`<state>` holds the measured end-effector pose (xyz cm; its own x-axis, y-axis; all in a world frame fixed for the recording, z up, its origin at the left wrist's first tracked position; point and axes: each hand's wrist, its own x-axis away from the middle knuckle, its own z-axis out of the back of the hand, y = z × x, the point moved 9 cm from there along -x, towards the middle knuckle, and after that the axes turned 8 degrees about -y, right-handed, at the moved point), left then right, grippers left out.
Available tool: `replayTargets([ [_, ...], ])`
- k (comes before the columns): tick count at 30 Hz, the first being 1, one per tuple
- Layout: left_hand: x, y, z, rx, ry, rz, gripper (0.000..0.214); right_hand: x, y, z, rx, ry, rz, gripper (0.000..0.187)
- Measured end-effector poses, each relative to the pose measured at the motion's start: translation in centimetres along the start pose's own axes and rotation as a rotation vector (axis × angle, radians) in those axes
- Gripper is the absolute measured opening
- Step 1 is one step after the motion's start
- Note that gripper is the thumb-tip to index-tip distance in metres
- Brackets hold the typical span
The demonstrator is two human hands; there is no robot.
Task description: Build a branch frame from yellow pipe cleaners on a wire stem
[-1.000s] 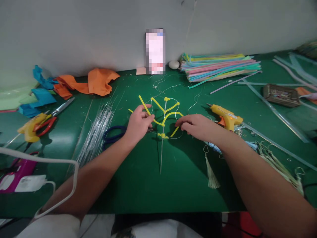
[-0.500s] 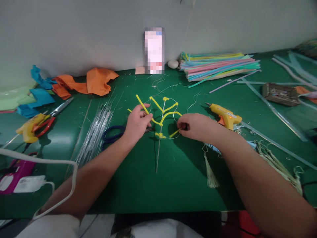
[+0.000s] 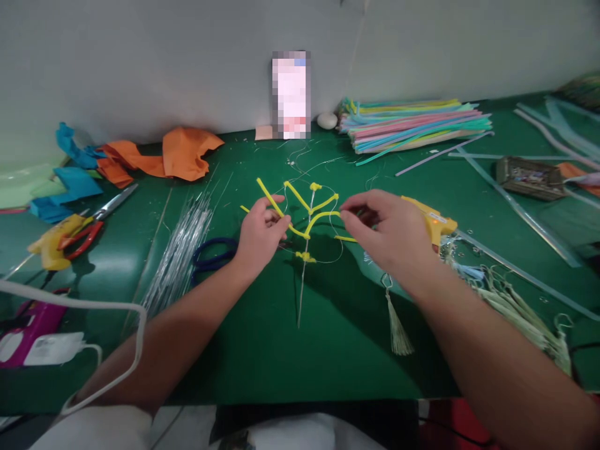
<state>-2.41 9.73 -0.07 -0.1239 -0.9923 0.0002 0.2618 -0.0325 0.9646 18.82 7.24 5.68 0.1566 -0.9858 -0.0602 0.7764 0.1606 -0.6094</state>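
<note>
A thin wire ring with a straight wire stem (image 3: 301, 294) is in the middle, with yellow pipe cleaners (image 3: 323, 205) bent in V shapes along the stem and small yellow knots at the ring's top and bottom. My left hand (image 3: 263, 230) is closed at the ring's left side, its thumb and fingers pinching a yellow pipe cleaner that sticks up past them. On the right, my right hand (image 3: 391, 228) has thumb and forefinger together at the end of the arched yellow pipe cleaner. A yellow tail shows below those fingers; its far end is hidden.
Blue-handled scissors (image 3: 213, 253) and a bundle of wires (image 3: 180, 250) lie left. Glue guns (image 3: 440, 222) (image 3: 59, 240) rest on both sides. Behind are a phone (image 3: 291, 94), colored pipe cleaners (image 3: 417, 128) and orange paper (image 3: 190, 153). Tassels (image 3: 398, 322) lie right.
My right hand has moved up and its fingers have shifted from the lower yellow tail to the arched pipe cleaner's end. My left hand stays nearly in place.
</note>
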Motion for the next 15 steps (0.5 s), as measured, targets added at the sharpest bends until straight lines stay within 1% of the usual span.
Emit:
replayTargets([
  [1, 0.2, 0.4, 0.0, 0.002, 0.006, -0.035, 0.036, 0.1, -0.1, -1.1, -0.179, -0.052, -0.019, 0.023],
  [2, 0.4, 0.7, -0.1, 0.011, 0.011, -0.066, 0.036, 0.2, -0.2, -2.5, -0.279, -0.151, -0.061, 0.022],
  [4, 0.7, 1.2, -0.3, 0.041, 0.013, -0.102, 0.036, 0.5, -0.6, -4.6, -0.318, -0.302, -0.132, 0.020],
  [6, 0.9, 1.6, -0.5, 0.070, 0.020, -0.120, 0.033, 0.8, -0.7, -5.5, -0.295, -0.398, -0.198, 0.021],
  [9, 1.1, 1.8, -0.6, 0.098, 0.021, -0.127, 0.031, 1.2, -0.7, -5.9, -0.316, -0.492, -0.258, 0.024],
  [11, 1.1, 1.9, -0.8, 0.117, 0.007, -0.123, 0.031, 1.3, -1.1, -6.1, -0.311, -0.540, -0.237, 0.027],
  [13, 1.1, 1.8, -1.0, 0.135, -0.009, -0.116, 0.032, 1.3, -1.5, -6.4, -0.289, -0.554, -0.205, 0.030],
  [15, 1.1, 1.7, -1.2, 0.155, -0.023, -0.111, 0.032, 1.2, -1.4, -7.2, -0.310, -0.556, -0.212, 0.030],
])
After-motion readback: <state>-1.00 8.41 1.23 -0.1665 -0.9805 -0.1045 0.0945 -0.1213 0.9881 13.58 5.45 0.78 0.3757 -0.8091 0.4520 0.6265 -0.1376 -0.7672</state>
